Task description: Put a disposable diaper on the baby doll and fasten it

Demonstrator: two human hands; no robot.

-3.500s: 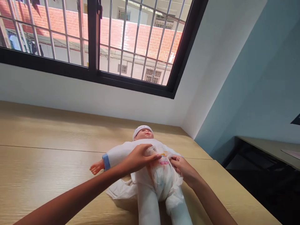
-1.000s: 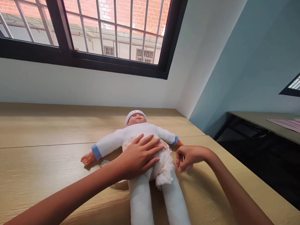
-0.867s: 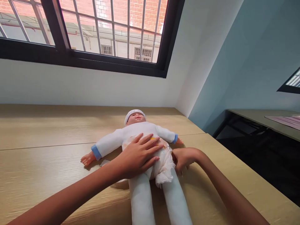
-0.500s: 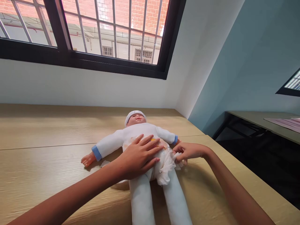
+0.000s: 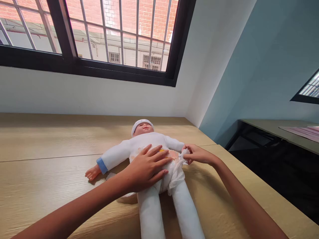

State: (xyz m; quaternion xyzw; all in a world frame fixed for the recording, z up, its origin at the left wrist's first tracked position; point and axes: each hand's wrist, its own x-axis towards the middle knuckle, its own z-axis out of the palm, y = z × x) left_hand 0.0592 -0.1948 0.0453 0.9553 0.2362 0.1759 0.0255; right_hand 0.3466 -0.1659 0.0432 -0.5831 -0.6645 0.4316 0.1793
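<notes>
A baby doll (image 5: 147,141) in white clothes with blue cuffs and a white cap lies on its back, its legs toward me. Around its hips is a white diaper (image 5: 175,176) with a coloured print at the front. My left hand (image 5: 152,164) rests flat on the diaper's front, fingers spread, hiding part of it. At the doll's side on the right, my right hand (image 5: 194,153) pinches the diaper's edge and holds it outward. The doll's hand on that side is hidden behind my right hand.
The doll lies on a light wooden table (image 5: 50,186) against a white wall. Above is a barred window (image 5: 119,36) with a black frame. To the right stands another table (image 5: 279,127) with a pink cloth (image 5: 304,132) on it, past a dark gap.
My right hand has moved up toward the doll's waist, drawing the diaper's edge up and outward; the bunched material looks flatter. My left hand stays on the diaper's front.
</notes>
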